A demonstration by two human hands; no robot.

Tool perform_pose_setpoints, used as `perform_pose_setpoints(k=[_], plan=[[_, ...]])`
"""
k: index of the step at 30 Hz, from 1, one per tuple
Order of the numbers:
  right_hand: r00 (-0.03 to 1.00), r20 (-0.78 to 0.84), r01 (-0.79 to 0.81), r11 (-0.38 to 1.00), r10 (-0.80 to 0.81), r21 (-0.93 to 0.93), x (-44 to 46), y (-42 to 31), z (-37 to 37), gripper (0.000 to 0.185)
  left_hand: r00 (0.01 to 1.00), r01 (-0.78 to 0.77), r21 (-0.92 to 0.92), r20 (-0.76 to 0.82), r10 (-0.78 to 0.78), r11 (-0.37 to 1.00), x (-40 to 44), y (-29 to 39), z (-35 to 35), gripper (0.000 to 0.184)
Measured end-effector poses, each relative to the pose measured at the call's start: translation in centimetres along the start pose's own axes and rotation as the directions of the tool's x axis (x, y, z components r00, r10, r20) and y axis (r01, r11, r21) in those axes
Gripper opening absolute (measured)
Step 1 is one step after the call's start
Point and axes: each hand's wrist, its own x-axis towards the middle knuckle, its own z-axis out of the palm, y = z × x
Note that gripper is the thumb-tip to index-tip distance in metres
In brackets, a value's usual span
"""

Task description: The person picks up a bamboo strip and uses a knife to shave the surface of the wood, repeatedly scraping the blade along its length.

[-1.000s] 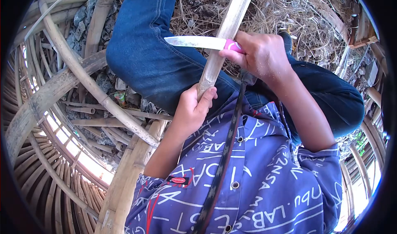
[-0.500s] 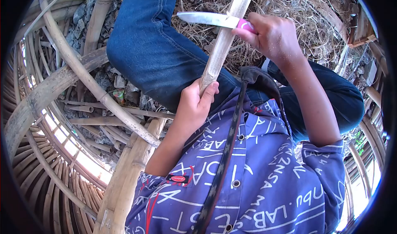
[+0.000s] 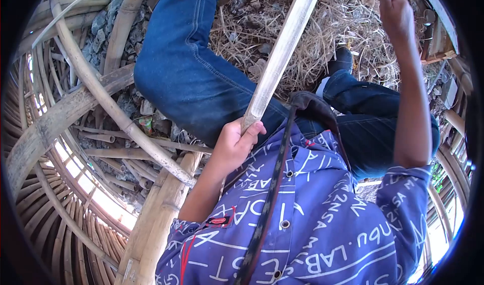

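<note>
My left hand (image 3: 237, 146) is closed around the lower end of a pale split bamboo strip (image 3: 282, 58). The strip slants up and right across my thigh and leaves the view at the top. My right hand (image 3: 398, 15) is raised at the upper right edge, well apart from the strip, with its fingers partly cut off. The pink-handled knife that it gripped half a second ago lies beyond the frame now; the hand still looks curled, its thumb pointing up.
Dry shavings (image 3: 312, 53) cover the ground between my legs. Bamboo poles (image 3: 116, 113) cross at the left, over rubble and cut pieces. A thick bamboo beam (image 3: 156, 219) runs beside my left arm. A dark strap (image 3: 272, 194) hangs down my shirt, and a wooden frame (image 3: 441, 38) stands at the upper right.
My right hand has swung up and right, away from the bamboo strip, taking the knife out of view. The left hand keeps its hold, and the strip has shifted only slightly.
</note>
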Motion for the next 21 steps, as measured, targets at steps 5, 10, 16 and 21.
perform_pose_setpoints(k=[5, 10, 16, 21], plan=[[0.974, 0.218, -0.147, 0.899, 0.060, 0.412, -7.9, -4.1, 1.4, 0.061, 0.996, 0.060, -0.097, 0.075, -0.052, 0.993, 0.5, 1.0, -0.2, 0.033], [0.881, 0.464, -0.207, 0.810, -0.090, 0.549, -15.5, -7.6, 2.3, 0.048, 0.986, 0.111, -0.180, 0.142, -0.086, 0.977, 1.1, 1.4, -0.2, 0.036], [0.857, 0.344, 0.253, 0.895, -0.383, 0.368, -17.1, -8.8, 2.4, 0.050, 0.990, 0.101, -0.164, 0.115, -0.083, 0.981, 1.1, 1.7, 0.1, 0.030], [0.789, 0.278, 0.472, 0.830, -0.548, 0.296, -15.9, -7.3, 4.3, 0.051, 1.000, -0.016, -0.015, -0.010, 0.016, 1.000, 1.3, 0.7, 0.7, 0.029]])
